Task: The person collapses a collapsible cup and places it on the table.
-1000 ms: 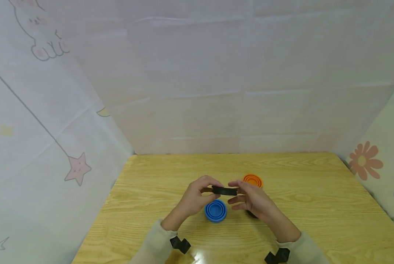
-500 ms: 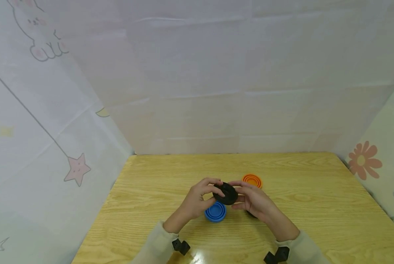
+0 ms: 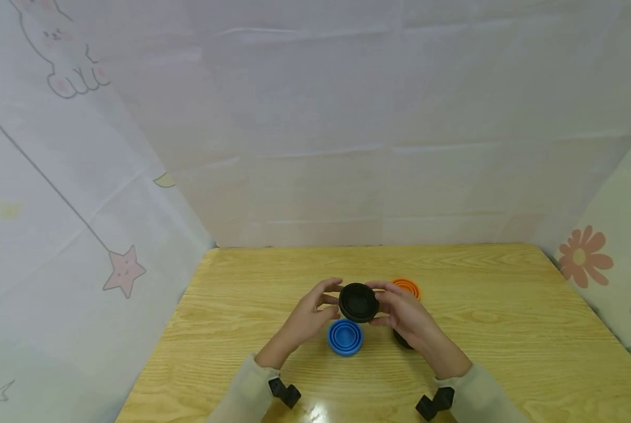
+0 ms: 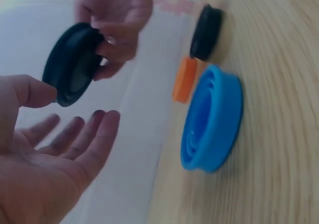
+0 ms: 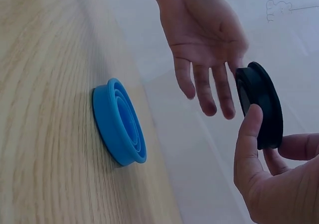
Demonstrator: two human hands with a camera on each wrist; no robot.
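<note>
A black collapsible cup (image 3: 359,302), folded flat, is held above the table with its ringed side facing up toward the head camera. My right hand (image 3: 408,317) pinches its right edge between thumb and fingers. At its left side is my left hand (image 3: 310,317), fingers stretched out and apart. In the left wrist view the left thumb (image 4: 37,93) reaches the cup's rim; whether it touches is unclear. Below the held cup, a blue collapsible cup (image 3: 345,338) lies folded on the table.
An orange collapsible cup (image 3: 409,288) lies farther back, partly behind the right hand. A second black cup (image 4: 207,32) rests on the wooden table (image 3: 241,294), mostly hidden by that hand in the head view. Printed cloth (image 3: 315,147) hangs behind the table.
The black cup has turned from edge-on, through a tilted face, to showing its ringed side. The left fingers have loosened from it and spread, while the right hand has taken hold.
</note>
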